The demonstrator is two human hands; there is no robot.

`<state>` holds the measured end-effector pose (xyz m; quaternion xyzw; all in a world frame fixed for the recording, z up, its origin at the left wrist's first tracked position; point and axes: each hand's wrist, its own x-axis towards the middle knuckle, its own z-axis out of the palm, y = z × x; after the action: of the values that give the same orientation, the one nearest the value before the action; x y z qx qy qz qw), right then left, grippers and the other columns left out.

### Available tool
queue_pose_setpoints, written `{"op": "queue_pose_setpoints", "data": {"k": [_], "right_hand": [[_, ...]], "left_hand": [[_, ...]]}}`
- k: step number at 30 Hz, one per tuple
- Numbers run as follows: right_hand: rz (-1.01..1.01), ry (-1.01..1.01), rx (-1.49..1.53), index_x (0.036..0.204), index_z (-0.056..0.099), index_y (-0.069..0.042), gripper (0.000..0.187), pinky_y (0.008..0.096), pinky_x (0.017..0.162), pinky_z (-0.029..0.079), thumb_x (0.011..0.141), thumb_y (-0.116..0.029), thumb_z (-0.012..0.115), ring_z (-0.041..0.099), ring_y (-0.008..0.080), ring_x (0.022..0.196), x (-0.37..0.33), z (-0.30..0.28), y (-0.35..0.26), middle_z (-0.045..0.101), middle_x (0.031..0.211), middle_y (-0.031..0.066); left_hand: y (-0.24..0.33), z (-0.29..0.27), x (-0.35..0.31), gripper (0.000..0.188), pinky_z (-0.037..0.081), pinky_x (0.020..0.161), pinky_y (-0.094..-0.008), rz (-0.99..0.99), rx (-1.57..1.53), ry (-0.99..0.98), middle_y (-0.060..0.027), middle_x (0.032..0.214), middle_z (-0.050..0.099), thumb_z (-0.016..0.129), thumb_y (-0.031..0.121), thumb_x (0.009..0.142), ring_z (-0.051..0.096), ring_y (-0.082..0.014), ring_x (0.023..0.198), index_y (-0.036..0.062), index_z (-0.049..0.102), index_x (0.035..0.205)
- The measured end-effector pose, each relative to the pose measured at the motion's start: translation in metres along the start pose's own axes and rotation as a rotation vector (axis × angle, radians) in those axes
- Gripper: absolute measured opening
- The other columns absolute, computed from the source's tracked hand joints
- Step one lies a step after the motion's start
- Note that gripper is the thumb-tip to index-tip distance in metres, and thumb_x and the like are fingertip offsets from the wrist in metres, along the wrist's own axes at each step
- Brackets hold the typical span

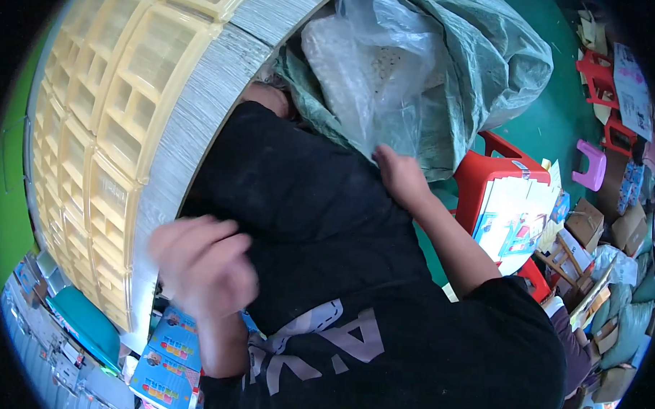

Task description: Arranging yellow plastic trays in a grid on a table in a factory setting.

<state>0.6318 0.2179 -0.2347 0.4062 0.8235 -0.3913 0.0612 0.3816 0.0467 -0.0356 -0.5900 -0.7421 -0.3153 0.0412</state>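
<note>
My left hand (208,265) is raised in front of the edge of the table, smeared by motion. Its fingers look bent, and nothing plainly shows in them. My right hand (404,177) is at the lower rim of a large green woven sack (491,73), next to my lap. Its fingers are curled in, and whatever they hold is hidden. Inside the sack, a clear plastic liner bag (405,34) holds many small whitish pieces. Beige compartment trays (128,118) stand in rows on the grey table (194,99) at my left.
A red plastic stool (473,177) with printed sheets (511,214) on it stands right of the sack. Farther right are red stools, a purple stool (588,164), cartons (585,222) and filled sacks. Blue printed boxes (167,357) and a teal bin (85,326) sit at lower left.
</note>
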Motion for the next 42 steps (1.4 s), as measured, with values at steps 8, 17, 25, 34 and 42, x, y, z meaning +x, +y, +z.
{"op": "queue_pose_setpoints", "data": {"k": [8,17,25,34,42], "right_hand": [[-0.036,0.04,0.101,0.101,0.059,-0.004,0.014,0.0541,0.066,0.048,0.103,-0.017,0.055,0.064,0.0477,0.076,0.007,-0.014,0.0,0.063,0.08,0.0275],[-0.061,0.033,0.107,0.101,0.063,-0.004,0.007,0.0468,0.061,0.051,0.1,-0.01,0.059,0.067,0.0433,0.072,-0.058,-0.049,-0.005,0.063,0.073,0.0217],[-0.32,0.013,0.051,0.099,0.061,-0.003,0.009,0.0475,0.059,0.053,0.091,-0.004,0.067,0.068,0.0394,0.068,-0.053,-0.037,-0.007,0.065,0.073,0.0202],[-0.247,-0.071,0.07,0.101,0.059,-0.005,0.01,0.05,0.06,0.051,0.096,-0.012,0.064,0.066,0.0425,0.07,-0.042,-0.03,-0.004,0.064,0.075,0.0219],[-0.369,-0.159,0.062,0.112,0.064,-0.009,0.026,0.0473,0.076,0.052,0.097,-0.03,0.063,0.065,0.04,0.089,0.024,-0.062,-0.016,0.066,0.091,0.0193]], "left_hand": [[-0.014,0.126,0.051,0.022,0.049,0.085,-0.0455,-0.125,-0.288,-0.603,-0.0127,0.101,0.067,0.064,0.02,0.093,0.064,-0.0331,0.096,0.0055,0.065,0.108],[-0.045,0.263,0.079,0.089,0.047,0.105,-0.0476,-0.88,-0.284,-0.818,-0.0261,0.14,0.057,0.057,0.07,0.087,0.058,-0.04,0.128,0.0019,0.047,0.143],[-0.043,0.301,0.096,0.079,0.051,0.099,-0.0519,-0.776,0.014,-0.907,-0.0287,0.138,0.057,0.058,0.051,0.094,0.062,-0.0397,0.123,-0.0026,0.038,0.149],[-0.076,0.28,0.082,0.026,0.052,0.092,-0.0529,-0.695,-0.176,-0.706,-0.0273,0.112,0.069,0.051,0.012,0.093,0.064,-0.0465,0.11,0.0012,0.064,0.113],[-0.079,0.255,0.048,0.023,0.051,0.09,-0.0539,-0.633,-0.21,-0.617,-0.0279,0.108,0.069,0.049,0.014,0.098,0.065,-0.0456,0.107,0.0,0.062,0.111]]}}
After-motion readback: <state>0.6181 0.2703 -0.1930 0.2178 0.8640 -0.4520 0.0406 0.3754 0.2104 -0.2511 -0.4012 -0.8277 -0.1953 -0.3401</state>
